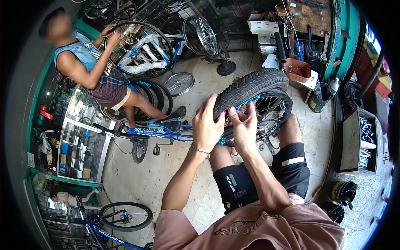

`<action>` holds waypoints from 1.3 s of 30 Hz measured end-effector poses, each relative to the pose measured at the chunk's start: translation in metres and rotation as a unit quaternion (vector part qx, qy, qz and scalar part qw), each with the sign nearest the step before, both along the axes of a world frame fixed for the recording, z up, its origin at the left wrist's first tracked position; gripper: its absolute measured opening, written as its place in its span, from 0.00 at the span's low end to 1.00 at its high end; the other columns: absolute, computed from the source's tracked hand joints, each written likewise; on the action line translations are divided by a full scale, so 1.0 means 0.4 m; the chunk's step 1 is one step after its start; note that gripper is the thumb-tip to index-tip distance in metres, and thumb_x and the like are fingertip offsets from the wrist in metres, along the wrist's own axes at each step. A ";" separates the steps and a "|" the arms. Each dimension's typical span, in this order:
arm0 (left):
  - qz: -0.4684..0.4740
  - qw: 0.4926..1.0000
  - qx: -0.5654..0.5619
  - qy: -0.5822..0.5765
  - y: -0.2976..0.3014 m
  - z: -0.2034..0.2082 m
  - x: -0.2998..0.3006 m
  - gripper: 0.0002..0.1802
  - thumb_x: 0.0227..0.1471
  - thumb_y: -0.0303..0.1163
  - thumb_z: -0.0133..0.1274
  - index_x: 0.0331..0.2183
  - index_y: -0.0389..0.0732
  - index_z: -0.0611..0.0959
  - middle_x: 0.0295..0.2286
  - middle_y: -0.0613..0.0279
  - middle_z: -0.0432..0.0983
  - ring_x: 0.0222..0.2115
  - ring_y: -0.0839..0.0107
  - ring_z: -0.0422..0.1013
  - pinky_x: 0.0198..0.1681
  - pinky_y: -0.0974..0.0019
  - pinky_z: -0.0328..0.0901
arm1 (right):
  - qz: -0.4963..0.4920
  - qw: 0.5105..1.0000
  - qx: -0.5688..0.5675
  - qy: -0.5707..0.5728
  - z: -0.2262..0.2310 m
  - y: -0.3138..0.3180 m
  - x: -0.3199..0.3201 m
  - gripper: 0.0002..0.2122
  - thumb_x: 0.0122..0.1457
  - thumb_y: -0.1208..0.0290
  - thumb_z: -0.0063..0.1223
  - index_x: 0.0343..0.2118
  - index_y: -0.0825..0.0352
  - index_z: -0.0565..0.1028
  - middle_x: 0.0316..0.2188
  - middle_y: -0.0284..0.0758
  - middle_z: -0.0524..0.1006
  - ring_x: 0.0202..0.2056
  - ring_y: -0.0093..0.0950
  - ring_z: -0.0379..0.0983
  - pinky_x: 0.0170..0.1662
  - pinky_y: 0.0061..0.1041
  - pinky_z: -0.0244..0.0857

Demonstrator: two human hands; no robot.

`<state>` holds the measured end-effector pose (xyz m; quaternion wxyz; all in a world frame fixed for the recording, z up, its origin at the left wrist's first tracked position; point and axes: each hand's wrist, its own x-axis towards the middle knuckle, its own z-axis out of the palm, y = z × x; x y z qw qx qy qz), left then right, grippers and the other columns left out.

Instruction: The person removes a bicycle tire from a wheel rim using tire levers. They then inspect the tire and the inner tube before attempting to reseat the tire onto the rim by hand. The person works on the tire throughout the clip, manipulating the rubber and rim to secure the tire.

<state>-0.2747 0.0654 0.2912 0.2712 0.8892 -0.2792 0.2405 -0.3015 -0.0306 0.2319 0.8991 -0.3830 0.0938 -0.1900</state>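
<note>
My left hand (pixel 207 125) grips the knobby black tyre (pixel 254 85) of a small blue bicycle (pixel 166 130) that lies on its side in front of my knees. My right hand (pixel 243 125) presses at the edge of the same tyre, next to the spoked rim (pixel 271 109), fingers curled over it. The two hands sit close together, thumbs nearly touching. A metal bracelet circles my left wrist.
Another person (pixel 89 68) sits at the left, both hands on a bicycle wheel (pixel 143 48). Loose wheels and frames stand behind. A glass display case (pixel 81 133) is at the left, a tool bench with an orange tub (pixel 298 68) at the right, another bicycle (pixel 125 216) below left.
</note>
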 end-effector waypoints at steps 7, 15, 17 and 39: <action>0.011 1.000 0.010 0.002 -0.017 -0.011 -0.024 0.29 0.44 0.25 0.58 0.50 0.36 0.72 0.38 0.42 0.75 0.37 0.45 0.74 0.39 0.54 0.71 | -0.024 0.999 0.023 -0.009 -0.019 0.001 0.002 0.28 0.60 0.78 0.52 0.60 0.70 0.53 0.39 0.41 0.77 0.38 0.24 0.73 0.41 0.21 0.67; -0.047 0.998 -0.018 0.046 0.015 -0.019 -0.009 0.33 0.44 0.25 0.59 0.54 0.35 0.69 0.45 0.40 0.72 0.43 0.42 0.70 0.45 0.52 0.68 | -0.023 0.999 0.001 0.026 -0.036 0.007 -0.002 0.31 0.61 0.75 0.53 0.62 0.72 0.49 0.34 0.35 0.77 0.30 0.17 0.69 0.32 0.17 0.63; -0.035 0.999 -0.021 0.035 0.009 -0.019 -0.008 0.33 0.43 0.24 0.58 0.53 0.36 0.69 0.44 0.40 0.72 0.43 0.42 0.70 0.45 0.52 0.68 | -0.017 1.000 -0.002 0.018 -0.022 0.007 0.001 0.32 0.61 0.74 0.53 0.63 0.71 0.49 0.32 0.33 0.77 0.28 0.16 0.67 0.31 0.17 0.61; 0.000 0.998 -0.034 0.051 0.024 -0.072 -0.022 0.29 0.43 0.24 0.58 0.50 0.33 0.71 0.39 0.40 0.74 0.39 0.43 0.72 0.42 0.51 0.68 | 0.060 0.994 0.008 0.086 0.011 -0.002 -0.010 0.41 0.56 0.57 0.60 0.62 0.72 0.48 0.44 0.45 0.74 0.40 0.27 0.71 0.44 0.26 0.64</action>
